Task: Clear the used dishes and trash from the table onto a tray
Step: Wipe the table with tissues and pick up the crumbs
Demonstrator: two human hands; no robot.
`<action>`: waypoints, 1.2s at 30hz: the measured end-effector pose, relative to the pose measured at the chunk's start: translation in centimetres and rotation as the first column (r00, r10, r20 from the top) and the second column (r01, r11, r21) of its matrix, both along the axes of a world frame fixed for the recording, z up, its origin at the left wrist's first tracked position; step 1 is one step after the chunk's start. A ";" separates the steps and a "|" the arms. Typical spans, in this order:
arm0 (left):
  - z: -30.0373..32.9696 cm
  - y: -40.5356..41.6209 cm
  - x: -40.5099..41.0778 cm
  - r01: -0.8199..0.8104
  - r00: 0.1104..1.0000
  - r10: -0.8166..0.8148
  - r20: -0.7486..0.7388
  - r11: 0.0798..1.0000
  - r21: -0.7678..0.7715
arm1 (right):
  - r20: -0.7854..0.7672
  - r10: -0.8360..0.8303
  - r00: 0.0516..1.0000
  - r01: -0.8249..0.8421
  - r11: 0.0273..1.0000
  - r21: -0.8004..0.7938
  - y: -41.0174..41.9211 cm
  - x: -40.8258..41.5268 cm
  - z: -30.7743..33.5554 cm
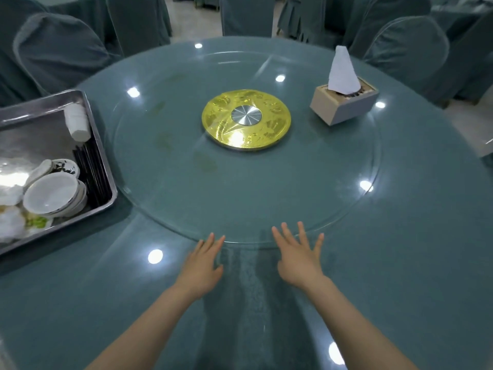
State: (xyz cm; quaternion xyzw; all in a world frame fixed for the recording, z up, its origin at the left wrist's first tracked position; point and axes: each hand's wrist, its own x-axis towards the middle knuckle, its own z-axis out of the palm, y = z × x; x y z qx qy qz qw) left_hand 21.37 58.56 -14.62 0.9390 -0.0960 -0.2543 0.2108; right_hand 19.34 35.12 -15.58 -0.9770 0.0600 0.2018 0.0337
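A steel tray (106, 166) sits at the table's left edge. In it lie stacked white bowls (52, 194), a stack of white cups (77, 122) on its side, black chopsticks (92, 173), small dishes and crumpled white trash (10, 225). My left hand (204, 265) and my right hand (300, 259) lie flat with fingers spread on the table by the near rim of the glass turntable (346, 182). Neither hand holds anything.
A gold and silver hub (226, 113) marks the turntable's centre. A beige tissue box (344, 102) with a white tissue sticking up stands at the back right. Teal covered chairs (53, 49) ring the round teal table (426, 263).
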 end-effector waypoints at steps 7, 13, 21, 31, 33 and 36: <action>-0.5 0.6 -0.1 0.015 1.000 -0.013 -0.013 0.989 0.146 | -0.003 0.066 0.998 -0.066 0.997 0.038 1.0 -0.5 -0.7; -0.2 -0.5 0.3 0.136 0.989 -0.144 0.031 0.974 0.182 | 0.019 -0.138 0.990 0.138 0.990 0.036 -0.3 -0.3 -0.8; -0.6 -2.8 0.7 0.159 0.986 -0.166 0.026 0.973 0.168 | 0.039 0.062 0.997 -0.064 0.997 0.045 0.4 -1.6 -1.0; -1.5 -2.5 0.9 0.134 0.991 -0.137 0.000 0.967 0.218 | 0.062 -0.070 0.996 0.063 0.992 0.113 -1.1 -1.9 -1.1; -1.4 -2.2 1.0 0.121 0.992 -0.125 0.003 0.969 0.215 | 0.095 -0.164 0.982 0.149 0.978 0.149 -1.4 -2.0 -1.2; -1.5 -2.1 1.0 0.117 0.992 -0.122 0.011 0.967 0.226 | 0.162 -0.217 0.963 0.192 0.969 0.155 -2.2 -2.0 -1.0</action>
